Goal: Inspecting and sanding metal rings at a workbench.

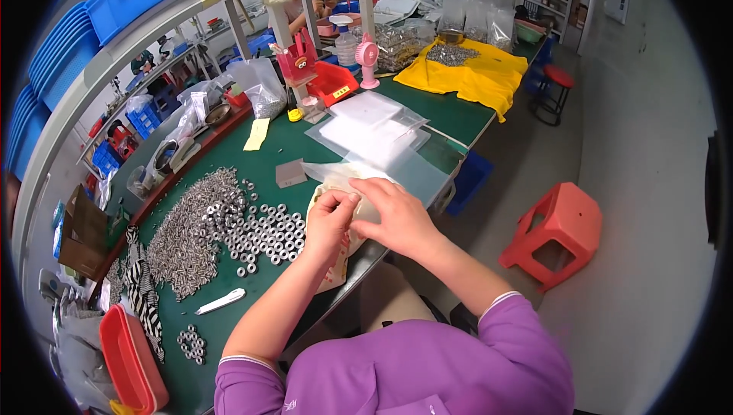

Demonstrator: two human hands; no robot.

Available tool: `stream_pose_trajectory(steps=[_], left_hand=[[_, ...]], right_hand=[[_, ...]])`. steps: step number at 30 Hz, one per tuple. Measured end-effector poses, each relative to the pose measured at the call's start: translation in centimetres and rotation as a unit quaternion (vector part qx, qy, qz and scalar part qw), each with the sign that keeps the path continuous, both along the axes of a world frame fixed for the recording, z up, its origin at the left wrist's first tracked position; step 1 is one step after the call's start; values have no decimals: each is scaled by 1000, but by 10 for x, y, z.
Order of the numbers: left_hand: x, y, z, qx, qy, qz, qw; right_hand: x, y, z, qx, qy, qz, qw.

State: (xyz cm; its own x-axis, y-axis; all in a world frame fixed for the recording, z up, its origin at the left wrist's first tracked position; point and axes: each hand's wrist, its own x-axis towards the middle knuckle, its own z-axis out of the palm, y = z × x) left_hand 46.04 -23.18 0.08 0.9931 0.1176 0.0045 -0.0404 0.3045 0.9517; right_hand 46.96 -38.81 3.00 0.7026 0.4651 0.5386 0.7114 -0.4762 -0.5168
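Observation:
My left hand (330,222) is closed, thumb and fingertips pinched together; whatever they hold is too small or hidden to name. Right beside it, my right hand (401,218) has its fingers stretched out and its thumb apart, the fingers reaching over the left fingertips. Under both hands a cream cloth or bag (334,276) with reddish marks lies at the table's near edge. A clear plastic sheet (324,173) shows just beyond my fingers. To the left, many metal rings (267,233) spread over the green table, next to a large heap of small metal pins (179,251).
Stacked plastic bags (374,129) lie ahead, near a small grey block (290,174) and a pink fan (367,60). A white-handled cutter (221,302) and a red tray (131,361) are at left. A red stool (561,224) stands at right. Other people sit farther back.

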Motion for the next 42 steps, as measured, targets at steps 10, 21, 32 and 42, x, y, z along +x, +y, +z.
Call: stream_pose_trajectory(steps=[10,21,32,42], left_hand=[[3,-24,8,275,-137,-33,951],[-11,-44,20,483,-214,-10,849],[-69,1,105,524,46,-141,839],[-23,21,15,2,200,-159,967]], right_hand=[[-11,-33,-8,89,-249,-214,940],[-30,-39,-1,87,25,-178,980],[-11,-7,1,-36,-188,-46,980],[-38,26,5,40,-192,114,974]])
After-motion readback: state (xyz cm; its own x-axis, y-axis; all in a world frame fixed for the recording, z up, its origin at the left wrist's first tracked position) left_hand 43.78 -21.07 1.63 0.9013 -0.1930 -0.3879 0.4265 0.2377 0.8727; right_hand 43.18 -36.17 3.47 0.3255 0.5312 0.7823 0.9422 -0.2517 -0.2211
